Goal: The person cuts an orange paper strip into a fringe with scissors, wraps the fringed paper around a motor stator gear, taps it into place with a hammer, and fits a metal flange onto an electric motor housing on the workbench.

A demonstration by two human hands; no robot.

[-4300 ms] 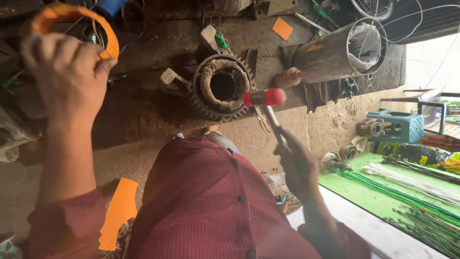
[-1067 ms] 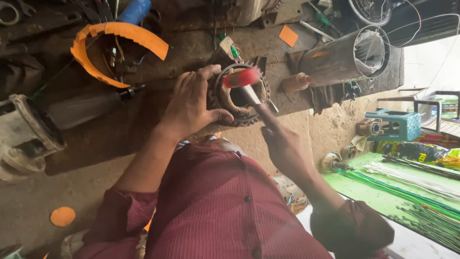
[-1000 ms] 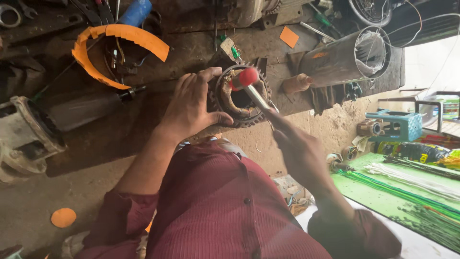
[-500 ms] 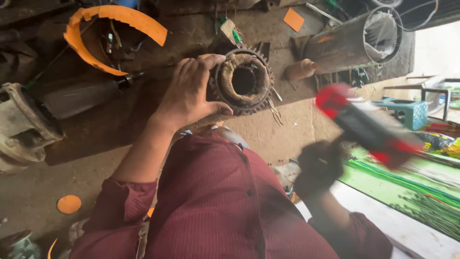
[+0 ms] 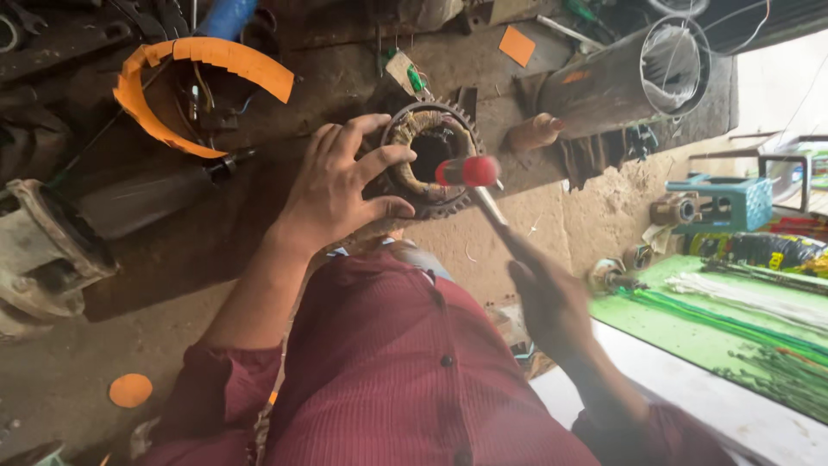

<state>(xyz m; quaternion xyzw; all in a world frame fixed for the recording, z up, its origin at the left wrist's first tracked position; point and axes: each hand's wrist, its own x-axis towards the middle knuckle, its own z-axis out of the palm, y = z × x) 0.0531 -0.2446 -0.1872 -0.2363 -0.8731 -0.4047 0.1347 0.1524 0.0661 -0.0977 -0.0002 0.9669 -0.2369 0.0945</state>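
Note:
A round finned motor stator (image 5: 429, 161) with copper windings in its bore lies on the dirty floor in front of me. My left hand (image 5: 338, 185) grips its left rim, fingers spread over the edge. My right hand (image 5: 549, 302) is closed on the handle of a small mallet. The mallet's red head (image 5: 467, 171) sits right at the stator's opening, on or just over the windings.
A curved orange strip (image 5: 194, 67) lies at the upper left beside dark motor parts (image 5: 52, 242). A large metal cylinder (image 5: 625, 78) lies at the upper right. Green sheet with wire bundles (image 5: 733, 319) is at right. An orange disc (image 5: 130, 390) rests on the floor.
The mallet was lifted back to the right, then swung down again onto the stator opening. Earlier my left hand left the orange strip and took hold of the stator rim.

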